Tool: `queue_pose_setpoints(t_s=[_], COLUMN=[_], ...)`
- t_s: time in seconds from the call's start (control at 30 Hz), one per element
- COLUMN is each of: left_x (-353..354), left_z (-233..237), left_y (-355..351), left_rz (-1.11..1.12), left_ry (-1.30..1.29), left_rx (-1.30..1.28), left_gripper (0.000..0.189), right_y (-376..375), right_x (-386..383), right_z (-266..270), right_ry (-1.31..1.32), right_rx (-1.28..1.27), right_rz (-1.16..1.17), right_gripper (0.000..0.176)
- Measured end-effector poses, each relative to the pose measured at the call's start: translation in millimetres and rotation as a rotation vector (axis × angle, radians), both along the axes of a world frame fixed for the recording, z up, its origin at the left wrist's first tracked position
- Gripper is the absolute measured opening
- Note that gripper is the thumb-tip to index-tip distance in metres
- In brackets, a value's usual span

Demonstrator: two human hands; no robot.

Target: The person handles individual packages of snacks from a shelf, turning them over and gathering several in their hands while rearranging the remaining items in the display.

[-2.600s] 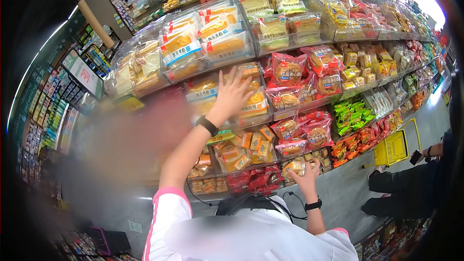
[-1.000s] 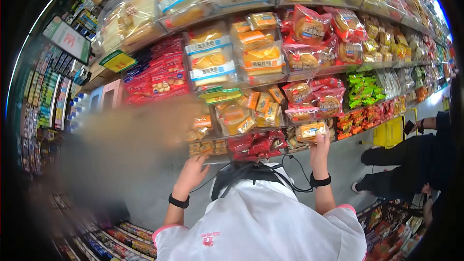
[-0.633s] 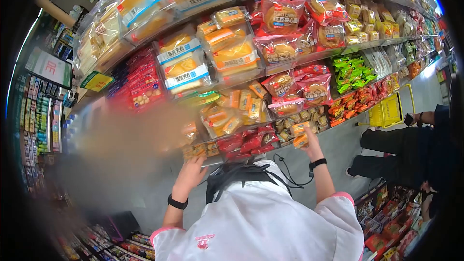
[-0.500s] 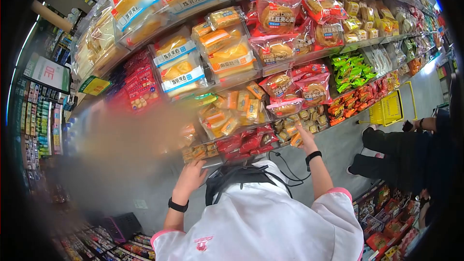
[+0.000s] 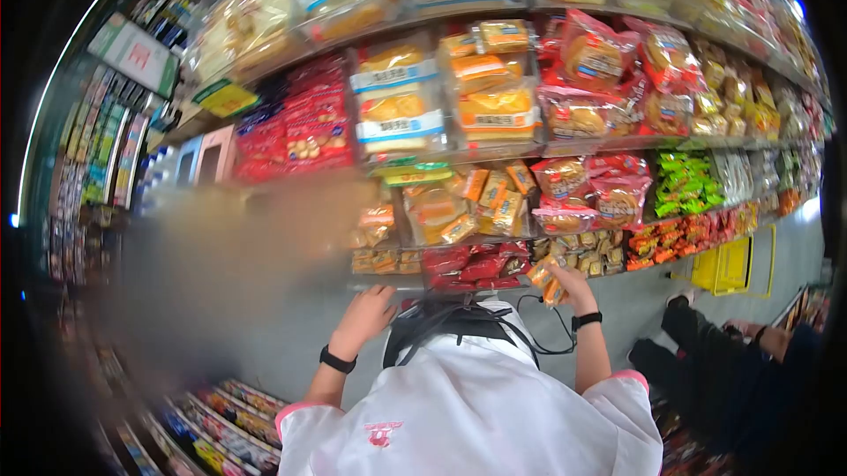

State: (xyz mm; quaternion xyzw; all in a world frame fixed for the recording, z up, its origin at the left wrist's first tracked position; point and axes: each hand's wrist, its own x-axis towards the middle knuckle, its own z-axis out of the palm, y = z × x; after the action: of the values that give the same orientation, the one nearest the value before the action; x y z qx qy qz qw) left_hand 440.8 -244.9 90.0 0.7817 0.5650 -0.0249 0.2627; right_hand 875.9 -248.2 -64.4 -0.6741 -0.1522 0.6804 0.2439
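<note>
My right hand point(image 5: 573, 289) is closed round small orange-and-yellow snack packets point(image 5: 547, 280), just in front of the bottom shelf bin of small wrapped snacks point(image 5: 582, 251). My left hand point(image 5: 367, 310) rests near the front edge of the bottom shelf point(image 5: 388, 282), its fingers partly spread and holding nothing. Between the two hands lie red packets point(image 5: 476, 264) in their bin. Above them are orange-labelled cakes point(image 5: 437, 211) and red bean bread packs point(image 5: 589, 189).
Upper shelves hold wrapped bread point(image 5: 397, 114) and green packets point(image 5: 686, 183). A yellow basket point(image 5: 725, 266) stands on the floor at the right, near another person in dark clothes point(image 5: 750, 361). A blurred patch covers the left. A cable hangs by my waist.
My right hand has come back from the small-snack bin with orange packets in it. My left hand has shifted slightly right in view. The shelves appear shifted rightward as the view turned.
</note>
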Motion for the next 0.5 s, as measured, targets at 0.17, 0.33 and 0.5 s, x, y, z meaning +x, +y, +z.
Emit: queue_pose_setpoints(t_s=[0.17, 0.33, 0.5], left_x=[8.5, 18.5, 21.7], left_z=[4.9, 54.6, 90.5], left_y=[-1.9, 4.7, -9.4], left_rz=[0.105, 0.084, 0.049], left_ry=[-0.178, -0.378, -0.624], left_rx=[-0.005, -0.059, -0.089], left_gripper=[0.029, 0.061, 0.083], right_y=[3.9, 22.2, 10.2], right_x=[-30.7, -114.0, -197.8], right_z=[42.6, 152.0, 218.9], right_ry=[-0.135, -0.663, -0.480], right_rx=[0.242, 0.779, 1.003], right_rz=[0.247, 0.644, 0.703], right_gripper=[0.054, 0.059, 0.065])
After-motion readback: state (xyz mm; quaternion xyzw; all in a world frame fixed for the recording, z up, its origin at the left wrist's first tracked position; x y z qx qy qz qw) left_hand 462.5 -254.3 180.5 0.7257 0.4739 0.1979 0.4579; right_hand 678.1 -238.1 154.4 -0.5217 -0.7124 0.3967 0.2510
